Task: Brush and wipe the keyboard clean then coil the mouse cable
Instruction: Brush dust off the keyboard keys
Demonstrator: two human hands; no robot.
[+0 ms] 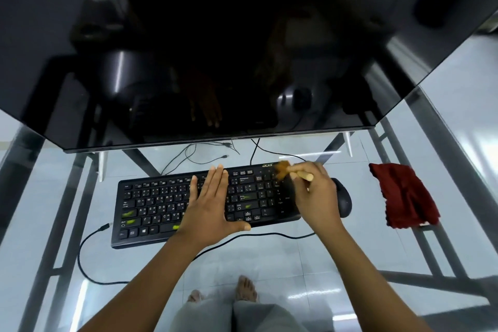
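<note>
Glass desk point(67, 197), metal frame beneath. Keyboard point(156, 205): black, centre of desk, green smears point(129, 214) on its left-hand keys. Left hand point(213, 202): fingers straight, pressed flat on the middle keys. Right hand point(315, 197): gripping brush point(303, 175) by its wooden handle, bristles blurred over the keyboard's far right corner. Mouse point(343, 201): just beside the keyboard's right end. Cable point(283, 236): uncoiled along the front edge. Red cloth point(404, 197): crumpled near the right edge, untouched. Monitor point(215, 48): back edge. Containers: none in view. Risks, judged: brushing may spread the smears; swept dust may land on the mouse; the keyboard could slide on glass if the pressing hand lifts.

Head-worn wide view, steeply down, near desk point(336, 248).
</note>
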